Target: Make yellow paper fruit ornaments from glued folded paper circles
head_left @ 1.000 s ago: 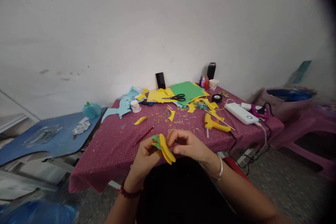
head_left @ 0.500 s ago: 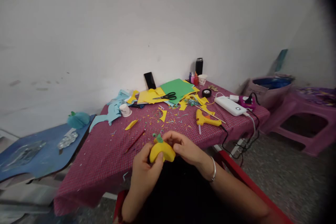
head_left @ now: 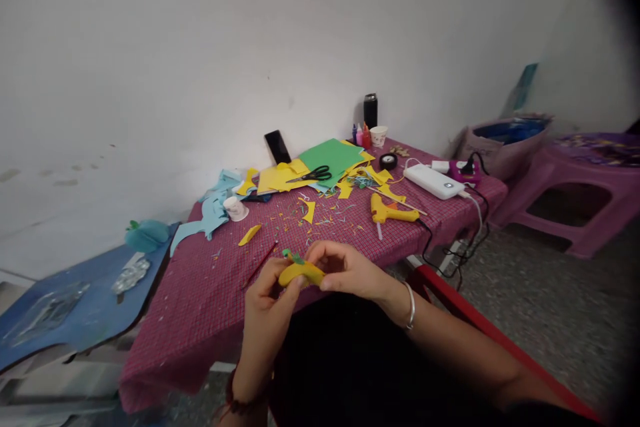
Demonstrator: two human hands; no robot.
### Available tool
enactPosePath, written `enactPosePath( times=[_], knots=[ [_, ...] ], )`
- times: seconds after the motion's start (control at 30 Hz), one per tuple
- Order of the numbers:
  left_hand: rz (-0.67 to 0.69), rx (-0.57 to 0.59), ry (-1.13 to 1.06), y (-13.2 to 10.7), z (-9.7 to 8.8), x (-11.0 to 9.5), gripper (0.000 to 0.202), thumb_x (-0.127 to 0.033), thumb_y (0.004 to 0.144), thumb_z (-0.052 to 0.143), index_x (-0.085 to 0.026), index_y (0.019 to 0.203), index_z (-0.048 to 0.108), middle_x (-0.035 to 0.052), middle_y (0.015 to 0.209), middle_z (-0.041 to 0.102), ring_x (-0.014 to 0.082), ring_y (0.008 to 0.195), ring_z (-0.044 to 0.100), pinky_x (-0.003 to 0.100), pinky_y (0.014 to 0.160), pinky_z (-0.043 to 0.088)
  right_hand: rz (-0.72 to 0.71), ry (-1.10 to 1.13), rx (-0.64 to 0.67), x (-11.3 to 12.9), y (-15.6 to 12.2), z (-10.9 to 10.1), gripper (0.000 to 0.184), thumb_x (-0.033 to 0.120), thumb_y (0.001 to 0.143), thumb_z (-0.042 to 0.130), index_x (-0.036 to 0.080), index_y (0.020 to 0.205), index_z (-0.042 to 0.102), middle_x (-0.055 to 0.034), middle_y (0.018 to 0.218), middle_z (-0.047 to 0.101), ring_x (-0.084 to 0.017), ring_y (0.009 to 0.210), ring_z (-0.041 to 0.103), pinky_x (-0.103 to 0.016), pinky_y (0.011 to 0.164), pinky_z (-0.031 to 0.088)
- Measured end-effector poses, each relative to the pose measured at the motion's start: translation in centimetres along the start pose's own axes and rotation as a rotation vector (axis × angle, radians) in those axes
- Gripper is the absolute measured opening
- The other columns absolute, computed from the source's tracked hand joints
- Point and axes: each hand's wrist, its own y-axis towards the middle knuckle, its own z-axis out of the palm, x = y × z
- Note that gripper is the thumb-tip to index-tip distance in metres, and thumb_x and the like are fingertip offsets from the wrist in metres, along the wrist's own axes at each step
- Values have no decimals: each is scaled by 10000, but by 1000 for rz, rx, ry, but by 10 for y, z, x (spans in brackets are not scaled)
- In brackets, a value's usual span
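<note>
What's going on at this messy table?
A person is holding a small yellow paper shape with a green bit on top. It is pinched between the left hand and right hand, just above the near edge of the table. Further back on the cloth lie a glue gun, scissors, coloured paper sheets and many scraps.

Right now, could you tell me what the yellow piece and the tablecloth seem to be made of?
The yellow piece looks like matte craft foam or thick paper: it curves without creasing. The tablecloth looks like woven fabric, matte, checked, draping over the edge.
</note>
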Motion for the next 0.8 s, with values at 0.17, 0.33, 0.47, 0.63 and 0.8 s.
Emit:
enactPosePath(
  times=[0.17, 0.33, 0.47, 0.63, 0.8],
  knots=[
    [-65, -16, -87, 1, -1, 8, 63, -268, 842, 662, -210, 866, 668, -17, 826, 641, 126, 773, 577, 228, 713, 440, -1, 43, -2, -4, 3, -1, 363, 378, 694, 834, 184, 916, 623, 15, 866, 596, -104, 736, 552, -231, 657, 432],
    [-80, 2, -159, 2, 2, 11, 58, -262, 844, 667, -212, 872, 679, -13, 840, 654, 128, 792, 586, 224, 725, 445, -61, -109, -44, 2, -1, 4, 216, 336, 806, 730, 179, 905, 620, 7, 841, 588, -110, 716, 557, -250, 652, 454],
    [-63, 10, -99, 2, 6, 9, 96, -264, 864, 627, -191, 852, 688, 2, 823, 659, 136, 771, 589, 226, 704, 449, -191, -476, -161, 8, -5, 10, 28, 195, 869, 608, 179, 885, 623, -14, 865, 578, -132, 769, 559, -286, 704, 463],
    [-87, -54, -147, -3, 12, 14, 194, -304, 901, 550, -186, 977, 684, 14, 847, 685, 139, 734, 605, 233, 686, 482, -336, -883, -192, 15, -11, 19, 164, 134, 893, 543, 190, 1020, 631, -72, 996, 608, -193, 944, 569, -378, 843, 485],
    [-182, -121, -356, -5, 21, 25, 271, -253, 768, 722, -201, 1029, 675, 33, 980, 719, 177, 911, 670, 279, 844, 516, -388, -1089, -172, 19, -17, 25, 267, 157, 912, 532, 182, 1169, 600, -115, 1119, 609, -235, 1023, 556, -438, 877, 485]
  ],
)
